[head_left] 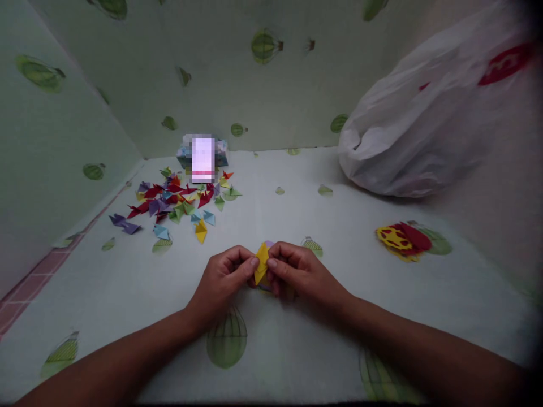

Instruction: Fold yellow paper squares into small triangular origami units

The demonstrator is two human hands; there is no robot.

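Note:
A folded piece of yellow origami paper [262,264] is held up between my hands near the middle of the table. My left hand [230,272] pinches its left edge between thumb and fingers. On the opposite edge, my right hand [294,267] grips it the same way, with the fingers curled. Behind and below the folded paper, purple and yellow paper shows in part, mostly hidden by my hands. Beyond my left hand lies a yellow folded paper figure [201,231], at the near side of a pile of colourful origami figures [180,206].
A lit, pixelated screen [203,159] stands against a patterned box [183,155] behind the pile. At right lie red and yellow paper cut-outs [401,240]. A large white plastic bag [399,130] fills the right rear. Balloon-patterned walls [212,73] border the white table surface [280,339].

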